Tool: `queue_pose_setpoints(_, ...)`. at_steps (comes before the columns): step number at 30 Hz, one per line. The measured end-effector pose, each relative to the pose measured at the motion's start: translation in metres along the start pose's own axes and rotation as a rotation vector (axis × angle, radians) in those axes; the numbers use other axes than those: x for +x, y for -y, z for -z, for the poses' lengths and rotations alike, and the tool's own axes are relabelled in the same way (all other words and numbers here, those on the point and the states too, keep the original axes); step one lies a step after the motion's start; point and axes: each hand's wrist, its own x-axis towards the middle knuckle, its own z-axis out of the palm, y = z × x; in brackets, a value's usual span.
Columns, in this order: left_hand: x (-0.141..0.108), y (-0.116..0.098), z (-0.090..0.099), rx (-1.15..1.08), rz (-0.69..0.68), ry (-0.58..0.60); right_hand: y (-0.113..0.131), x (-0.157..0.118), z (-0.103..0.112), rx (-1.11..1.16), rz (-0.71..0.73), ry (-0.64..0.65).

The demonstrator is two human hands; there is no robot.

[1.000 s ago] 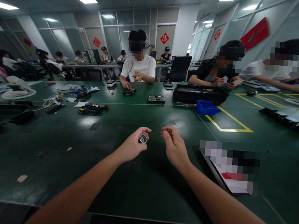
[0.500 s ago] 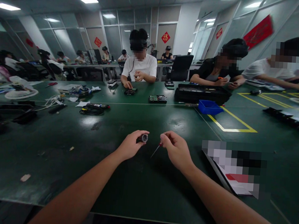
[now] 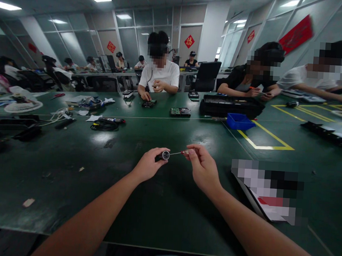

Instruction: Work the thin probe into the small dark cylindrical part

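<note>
My left hand (image 3: 149, 164) is closed around a short dark cylinder with a silver rim (image 3: 165, 155), its round open end turned toward me. It may be a flashlight part, but the kind is not plain. My right hand (image 3: 202, 165) pinches the red-and-clear handle of a screwdriver (image 3: 183, 152). The thin metal shaft points left, and its tip meets the rim or opening of the cylinder; whether it goes inside I cannot tell. Both hands are above the green table (image 3: 153, 208).
A blue bin (image 3: 240, 122) stands near a black case (image 3: 232, 107). Beyond my hands lie a circuit-board device (image 3: 180, 112) and a coiled black cable (image 3: 105, 124). At right is a partly blurred white box or booklet (image 3: 259, 200). Across the table a person (image 3: 160, 74) handles small parts.
My right hand has turned the screwdriver from pointing down-left to nearly level, bringing its tip to the cylinder's end. My left hand has barely moved.
</note>
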Motion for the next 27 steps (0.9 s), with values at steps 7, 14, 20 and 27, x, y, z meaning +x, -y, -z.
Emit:
queue_pose_setpoints(7,-0.001,-0.001,0.001,0.035,-0.005,0.01,0.006,0.001,0.006,-0.22,0.064,-0.008)
queue_pose_setpoints(14,0.0,0.0,0.0,0.041,-0.029,0.013,0.01,0.003,0.006,-0.363,0.111,-0.048)
queue_pose_setpoints(20,0.0,-0.002,0.002,0.049,0.001,0.021,0.009,0.001,0.005,-0.274,0.173,0.031)
queue_pose_setpoints(27,-0.001,-0.002,0.001,0.07,-0.035,0.043,0.007,0.0,0.006,-0.252,0.106,0.126)
